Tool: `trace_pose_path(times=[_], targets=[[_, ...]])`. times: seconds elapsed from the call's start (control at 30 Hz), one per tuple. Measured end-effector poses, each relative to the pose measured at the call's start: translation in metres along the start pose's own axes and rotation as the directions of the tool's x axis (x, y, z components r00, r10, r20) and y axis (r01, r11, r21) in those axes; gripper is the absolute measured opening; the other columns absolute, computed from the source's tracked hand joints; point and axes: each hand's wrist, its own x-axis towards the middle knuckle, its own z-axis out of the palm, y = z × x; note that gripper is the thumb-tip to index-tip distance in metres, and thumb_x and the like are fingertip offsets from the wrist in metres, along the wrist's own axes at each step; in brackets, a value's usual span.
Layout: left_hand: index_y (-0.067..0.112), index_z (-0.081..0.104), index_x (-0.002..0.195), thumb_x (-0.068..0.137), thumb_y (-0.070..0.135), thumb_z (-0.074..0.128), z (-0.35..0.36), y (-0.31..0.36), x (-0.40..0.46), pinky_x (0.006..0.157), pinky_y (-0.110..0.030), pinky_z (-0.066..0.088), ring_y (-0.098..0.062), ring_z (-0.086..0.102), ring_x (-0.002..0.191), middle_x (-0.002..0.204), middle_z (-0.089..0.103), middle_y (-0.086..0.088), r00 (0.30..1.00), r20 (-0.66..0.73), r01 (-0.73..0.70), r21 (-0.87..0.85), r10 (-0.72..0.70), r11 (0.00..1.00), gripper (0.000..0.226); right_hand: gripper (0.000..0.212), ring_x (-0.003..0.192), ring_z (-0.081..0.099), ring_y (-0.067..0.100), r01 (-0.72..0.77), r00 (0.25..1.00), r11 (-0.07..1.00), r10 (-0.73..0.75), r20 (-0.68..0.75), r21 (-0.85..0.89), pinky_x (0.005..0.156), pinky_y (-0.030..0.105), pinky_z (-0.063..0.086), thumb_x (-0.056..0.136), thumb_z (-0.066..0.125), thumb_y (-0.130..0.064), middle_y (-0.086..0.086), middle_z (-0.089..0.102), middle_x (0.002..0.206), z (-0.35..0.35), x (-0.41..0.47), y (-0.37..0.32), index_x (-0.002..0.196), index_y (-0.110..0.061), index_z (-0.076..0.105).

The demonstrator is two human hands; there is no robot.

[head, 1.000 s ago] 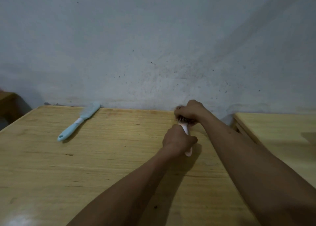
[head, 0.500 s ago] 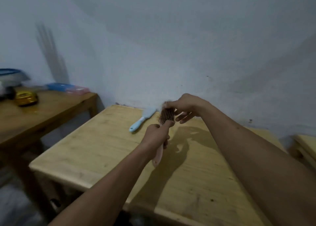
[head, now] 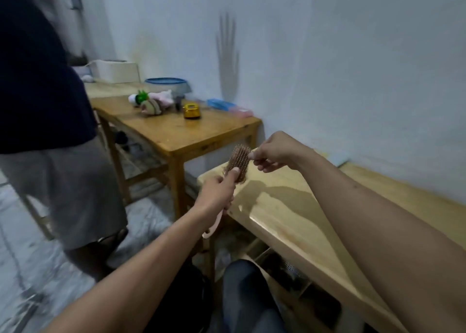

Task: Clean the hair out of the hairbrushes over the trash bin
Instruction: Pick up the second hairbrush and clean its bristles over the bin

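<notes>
Hairbrush [head: 238, 161] was held up in the air off the near corner of the light tabletop [head: 290, 206], bristles facing the person and matted with brownish hair. Left hand [head: 218, 194] was wrapped around the pale pink handle, thumb braced up against the lower pad, probably to keep the head from twisting under the pull. Right hand [head: 273, 151] had thumb and forefinger pinched at the top right edge of the bristles, likely on a clump of hair; other fingers loosely curled below. Whether any strands were actually caught in the pinch was too small to tell.

Brush sat off the tabletop edge rather than above the wood, so my read is that loose hair was meant to drop toward the floor side. No trash bin could be positively identified; a dark shape low between the arms might be one, cannot confirm.

Background: second person [head: 50, 105] in a dark top standing at left, darker table [head: 214, 136] beyond with a gold jar [head: 191, 110], blue-rimmed bowl [head: 166, 83] and soft toys [head: 151, 102].

No readable brand, label or writing anywhere; jar too blurred.
</notes>
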Motion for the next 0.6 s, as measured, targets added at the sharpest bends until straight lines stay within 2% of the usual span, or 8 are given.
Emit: trace_pose_path(times=[0.17, 0.3, 0.37, 0.43, 0.5, 0.6], targets=[[0.008, 0.068, 0.093, 0.09, 0.061, 0.058, -0.047, -0.033, -0.018, 0.047, -0.029, 0.038, -0.015, 0.047, 0.045, 0.06, 0.053, -0.002, 0.994, -0.103, 0.037, -0.002, -0.037, 0.999, 0.055, 0.023, 0.058, 0.064, 0.019, 0.015, 0.99, 0.999, -0.02, 0.138, 0.034, 0.06, 0.03, 0.062, 0.093, 0.074, -0.009, 0.014, 0.068, 0.077, 0.053, 0.001, -0.007, 0.103, 0.012, 0.073], [0.008, 0.066, 0.091, 0.089, 0.064, 0.058, -0.079, -0.072, -0.043, 0.043, -0.027, 0.035, -0.014, 0.047, 0.043, 0.059, 0.052, -0.002, 0.981, -0.163, 0.1, -0.041, -0.105, 0.994, 0.056, 0.017, 0.056, 0.064, 0.017, 0.052, 0.973, 0.999, -0.054, 0.224, 0.016, 0.053, 0.025, 0.059, 0.094, 0.072, -0.011, 0.012, 0.069, 0.071, 0.106, -0.006, -0.003, 0.093, 0.006, 0.075], [0.006, 0.066, 0.093, 0.091, 0.061, 0.059, -0.094, -0.093, -0.058, 0.042, -0.025, 0.034, -0.014, 0.045, 0.042, 0.058, 0.05, -0.002, 0.969, -0.195, 0.14, -0.068, -0.15, 0.988, 0.056, 0.02, 0.058, 0.065, 0.015, 0.054, 0.963, 0.999, -0.054, 0.262, 0.008, 0.05, 0.022, 0.058, 0.096, 0.07, -0.012, 0.013, 0.069, 0.074, 0.138, -0.011, 0.004, 0.096, 0.007, 0.075], [0.002, 0.068, 0.096, 0.092, 0.059, 0.059, -0.108, -0.116, -0.072, 0.041, -0.024, 0.033, -0.014, 0.043, 0.041, 0.058, 0.049, -0.003, 0.953, -0.229, 0.189, -0.069, -0.2, 0.98, 0.058, 0.019, 0.058, 0.064, 0.015, 0.013, 0.943, 0.999, -0.028, 0.33, 0.047, 0.049, 0.021, 0.057, 0.098, 0.067, -0.011, 0.014, 0.067, 0.076, 0.171, -0.015, 0.014, 0.1, 0.007, 0.073], [0.007, 0.066, 0.087, 0.092, 0.059, 0.06, -0.119, -0.138, -0.086, 0.04, -0.024, 0.031, -0.014, 0.041, 0.041, 0.055, 0.048, -0.003, 0.933, -0.266, 0.234, -0.064, -0.242, 0.97, 0.053, 0.014, 0.059, 0.063, 0.016, -0.049, 0.917, 0.994, 0.007, 0.398, 0.095, 0.051, 0.023, 0.059, 0.099, 0.066, -0.009, 0.013, 0.065, 0.076, 0.204, -0.019, 0.028, 0.099, 0.004, 0.069], [0.012, 0.06, 0.081, 0.091, 0.058, 0.061, -0.133, -0.169, -0.103, 0.04, -0.023, 0.029, -0.015, 0.039, 0.04, 0.055, 0.047, -0.005, 0.905, -0.314, 0.288, -0.047, -0.288, 0.957, 0.047, 0.018, 0.065, 0.067, 0.019, -0.119, 0.897, 0.986, 0.057, 0.439, 0.116, 0.056, 0.026, 0.061, 0.098, 0.067, -0.01, 0.014, 0.066, 0.082, 0.249, -0.021, 0.052, 0.105, 0.006, 0.069]])
